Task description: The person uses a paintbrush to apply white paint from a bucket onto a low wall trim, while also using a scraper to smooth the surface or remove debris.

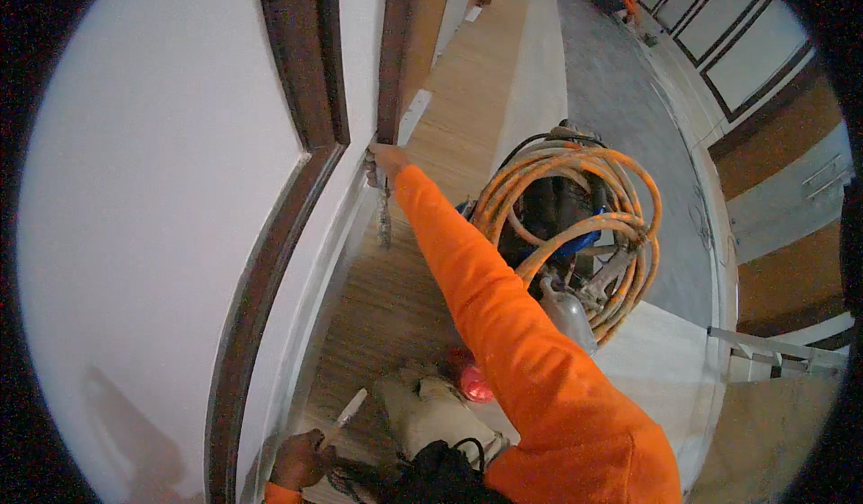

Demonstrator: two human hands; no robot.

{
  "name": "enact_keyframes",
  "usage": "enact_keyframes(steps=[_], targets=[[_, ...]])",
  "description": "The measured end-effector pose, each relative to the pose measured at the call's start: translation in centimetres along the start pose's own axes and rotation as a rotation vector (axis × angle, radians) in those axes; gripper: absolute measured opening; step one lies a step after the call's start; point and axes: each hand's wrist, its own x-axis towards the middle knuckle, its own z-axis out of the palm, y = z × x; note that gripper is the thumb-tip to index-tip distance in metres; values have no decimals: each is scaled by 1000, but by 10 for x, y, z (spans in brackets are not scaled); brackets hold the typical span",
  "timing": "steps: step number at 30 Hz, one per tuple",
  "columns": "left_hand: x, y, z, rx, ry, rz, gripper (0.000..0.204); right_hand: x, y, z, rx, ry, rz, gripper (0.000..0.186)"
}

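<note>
In the head view, the right hand (pixel 385 160) reaches far forward in an orange sleeve and presses against the white wall (pixel 153 189) at the foot of a dark brown door frame (pixel 393 63). Its fingers are curled around a small tool (pixel 385 216) that hangs down below the hand; what kind of tool it is cannot be told. The left hand (pixel 298 459) sits low and close to the body, beside the wall's base, its fingers closed around a thin white stick-like tool (pixel 346 417) that points up and away from it. To the right of the outstretched arm, a machine wound with coiled orange hose (pixel 575 221) stands on the wooden floor (pixel 467 90). Between both hands, near the body, lies a beige cloth bundle (pixel 431 410) with a red object (pixel 472 380) just beside it.
</note>
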Motion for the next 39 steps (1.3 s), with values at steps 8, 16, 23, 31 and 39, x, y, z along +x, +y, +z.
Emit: enact_keyframes(steps=[8,16,23,31,39], targets=[[6,8,-9,-57,12,76,26,-5,-6,-8,88,-110,10,10],[9,17,-11,3,47,85,27,-36,-9,-4,240,-13,-123,18],[12,15,-9,31,7,46,27,-24,0,-2,78,-61,-63,31],[15,10,-6,35,24,20,28,-11,14,0,124,3,-227,21],[13,4,-8,18,-11,33,25,-41,-2,1,230,-14,-56,18]])
